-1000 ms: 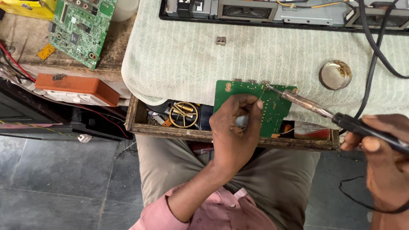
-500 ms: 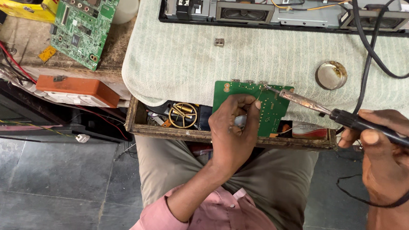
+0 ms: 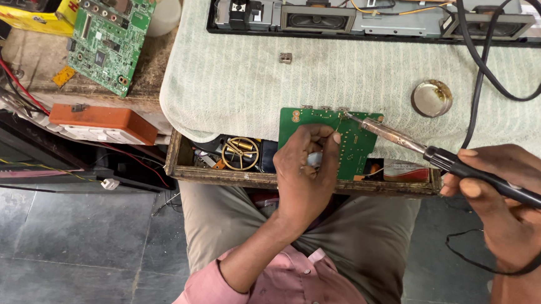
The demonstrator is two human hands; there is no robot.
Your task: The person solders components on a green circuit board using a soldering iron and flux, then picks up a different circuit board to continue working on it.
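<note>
Board: small green circuit board point(image 3: 352, 147) sits at the near edge of the counter point(image 3: 237, 87), half over the open wooden drawer point(image 3: 300, 180).
Left hand: the left hand point(image 3: 303, 173) rests on the green board, its grip closed around a small pale thing (too hidden to tell what) and pinching a thin wire up near the top of the board.
Right hand: the right hand point(image 3: 508, 207) has its grip closed on the black handle of the soldering iron point(image 3: 445, 159).
Iron tip: the metal tip touches the top edge of the green board, just beside the left fingers.
Cord: a black cord point(image 3: 501, 266) loops under the right hand.
Tin: a small round metal tin point(image 3: 431, 97) lies on the pale cloth point(image 3: 244, 63), near the iron.
Other board: a bigger green board point(image 3: 109, 32) lies far left, well apart.
Orange box: an orange and white box point(image 3: 103, 124) sits left of the drawer.
Drawer: a brass ring part point(image 3: 240, 153) lies inside.
</note>
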